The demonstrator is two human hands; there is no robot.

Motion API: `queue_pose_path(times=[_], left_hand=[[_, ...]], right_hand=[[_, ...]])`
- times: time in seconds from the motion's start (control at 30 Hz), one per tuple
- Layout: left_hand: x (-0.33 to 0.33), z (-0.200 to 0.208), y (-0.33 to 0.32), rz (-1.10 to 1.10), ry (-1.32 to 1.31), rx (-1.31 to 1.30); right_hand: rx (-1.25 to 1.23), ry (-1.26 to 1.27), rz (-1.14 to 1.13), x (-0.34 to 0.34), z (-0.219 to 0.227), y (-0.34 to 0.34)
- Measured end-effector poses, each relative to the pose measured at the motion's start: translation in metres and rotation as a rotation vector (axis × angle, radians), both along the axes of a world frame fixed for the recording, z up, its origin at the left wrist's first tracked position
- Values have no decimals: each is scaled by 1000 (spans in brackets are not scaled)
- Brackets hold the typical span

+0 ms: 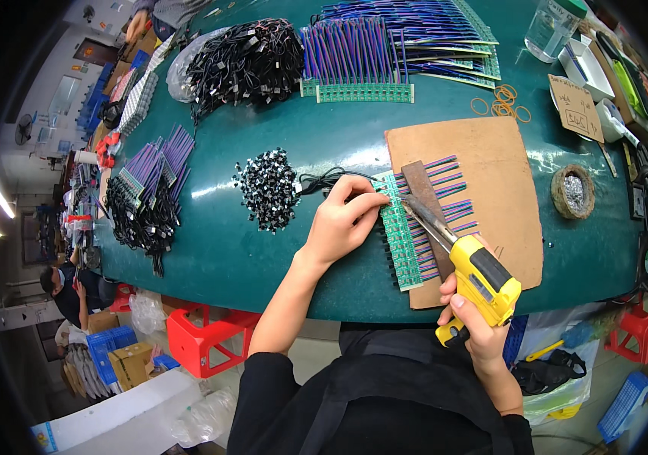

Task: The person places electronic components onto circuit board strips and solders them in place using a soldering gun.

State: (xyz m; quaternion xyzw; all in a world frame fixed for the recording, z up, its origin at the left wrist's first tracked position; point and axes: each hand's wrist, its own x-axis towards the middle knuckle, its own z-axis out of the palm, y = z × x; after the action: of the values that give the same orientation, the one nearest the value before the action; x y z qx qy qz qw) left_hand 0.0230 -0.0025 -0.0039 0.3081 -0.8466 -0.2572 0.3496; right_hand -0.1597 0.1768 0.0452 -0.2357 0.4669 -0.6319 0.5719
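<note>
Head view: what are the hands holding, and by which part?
Right hand: yellow soldering gun, by its handle. Left hand: at the green board; its hold cannot be told.

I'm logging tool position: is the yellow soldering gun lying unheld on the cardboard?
No, the yellow soldering gun is held in the right grip, its nose pointing toward the green circuit board strip.

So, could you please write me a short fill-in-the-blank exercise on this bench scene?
The bare right hand grips a ____ and black soldering gun.
A long, flat brown bar lies across the thin multicoloured ____ of the green circuit-board strip.
The heap of small black-and-white parts lies to the ____ of the bare left hand.
Missing words: yellow; wires; left.
</note>
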Motion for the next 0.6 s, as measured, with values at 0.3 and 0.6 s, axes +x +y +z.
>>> queue_pose_path(times=[0.3,0.6], left_hand=[[4,-3,-3,-54,-16,-20],[2,-4,-1,-33,-74,-104]], right_hand=[[12,2,4,2,0,-2],[43,19,18,3,0,-2]])
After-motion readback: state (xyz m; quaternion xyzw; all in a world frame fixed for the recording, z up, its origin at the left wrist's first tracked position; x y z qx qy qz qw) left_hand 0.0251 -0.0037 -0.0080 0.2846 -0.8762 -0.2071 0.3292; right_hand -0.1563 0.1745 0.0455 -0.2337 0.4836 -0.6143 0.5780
